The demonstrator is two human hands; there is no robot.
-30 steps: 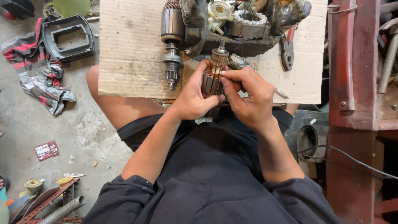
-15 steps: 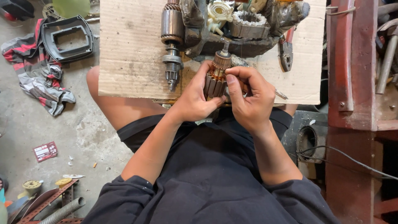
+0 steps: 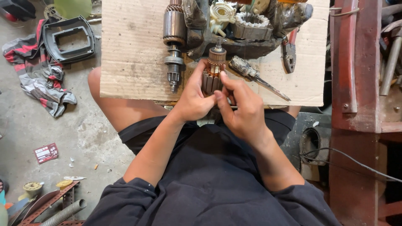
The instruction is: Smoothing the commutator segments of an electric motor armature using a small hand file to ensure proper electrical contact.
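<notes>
Holding a rotor [image 3: 212,71] upright over the near edge of the cardboard [image 3: 130,50]: left hand [image 3: 193,97] wraps its body, right hand [image 3: 240,106] pinches at its windings. Second rotor [image 3: 173,37] and screwdriver [image 3: 253,75] lie on the cardboard. Work looks mid-way; motor parts lie disassembled.

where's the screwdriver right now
In the head view the screwdriver lies on the cardboard sheet, just beyond the right hand and left of the red-handled pliers.
</notes>
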